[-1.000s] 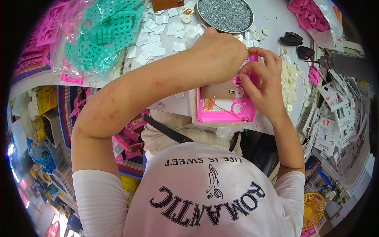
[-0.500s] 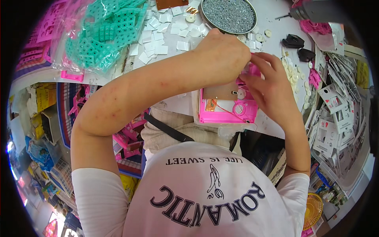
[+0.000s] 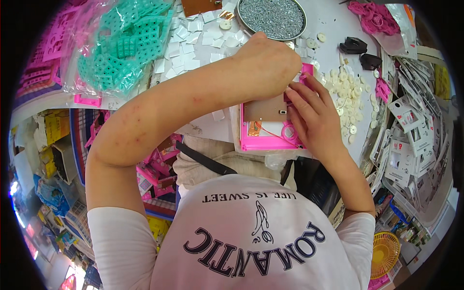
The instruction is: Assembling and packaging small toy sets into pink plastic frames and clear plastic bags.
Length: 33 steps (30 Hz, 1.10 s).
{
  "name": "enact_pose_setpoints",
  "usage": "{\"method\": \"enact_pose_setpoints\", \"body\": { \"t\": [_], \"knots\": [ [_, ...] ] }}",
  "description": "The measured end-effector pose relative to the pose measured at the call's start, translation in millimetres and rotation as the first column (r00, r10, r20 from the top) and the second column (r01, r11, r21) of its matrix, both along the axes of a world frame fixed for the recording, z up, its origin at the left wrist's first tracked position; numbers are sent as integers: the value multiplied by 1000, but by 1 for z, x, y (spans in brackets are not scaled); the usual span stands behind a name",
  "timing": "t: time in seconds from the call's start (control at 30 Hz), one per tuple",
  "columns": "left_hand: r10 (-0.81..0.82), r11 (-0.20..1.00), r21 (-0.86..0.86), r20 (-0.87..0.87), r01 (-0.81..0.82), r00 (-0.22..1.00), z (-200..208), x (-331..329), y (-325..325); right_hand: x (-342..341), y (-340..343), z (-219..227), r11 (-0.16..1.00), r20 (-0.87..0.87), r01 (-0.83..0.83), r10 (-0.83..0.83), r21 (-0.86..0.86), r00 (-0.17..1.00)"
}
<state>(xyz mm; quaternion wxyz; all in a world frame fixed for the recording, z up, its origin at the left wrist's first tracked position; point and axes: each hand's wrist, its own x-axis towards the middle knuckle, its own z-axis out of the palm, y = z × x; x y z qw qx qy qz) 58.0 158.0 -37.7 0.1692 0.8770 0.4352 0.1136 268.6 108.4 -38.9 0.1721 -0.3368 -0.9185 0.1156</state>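
An open pink plastic case [image 3: 265, 143] lies on the table in front of me. A brown circuit board [image 3: 263, 111], an orange-brown patch and thin red wires show inside it. My left hand [image 3: 270, 63] is curled in a fist over the case's far left part, back of the hand upward. Its fingers, and anything in them, are hidden. At the case's right side, my right hand [image 3: 316, 118] grips with bent fingers close together, the fingertips reaching in near the board's right edge. A clear plastic bag [image 3: 275, 162] sticks out below the case's near edge.
A round metal dish of screws [image 3: 273, 19] stands beyond my left hand. White square pieces [image 3: 181, 60] and a bag of teal keypads [image 3: 128, 43] lie left. Cream discs [image 3: 350, 94], black parts [image 3: 354, 45] and a bin of printed cards [image 3: 411, 140] are right.
My right hand has shifted slightly left and down, its fingers now closer together on the case. The grey power tool at the upper right has mostly left the view, which has shifted a little.
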Motion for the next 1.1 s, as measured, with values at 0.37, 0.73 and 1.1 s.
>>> {"method": "enact_pose_setpoints", "body": {
  "t": [0.37,0.73,1.1],
  "knots": [
    [-58,996,68,82,53,995,-8,-1,6,-21,2,13,997,156,75,-79,34,985],
    [341,928,-178,762,-328,551,30,-53,-59,29,-6,38,904,-438,-111,-91,-413,894],
    [204,975,-220,887,-9,415,88,1,-125,19,-18,38,882,-462,-135,-102,-452,881]
  ]
}}
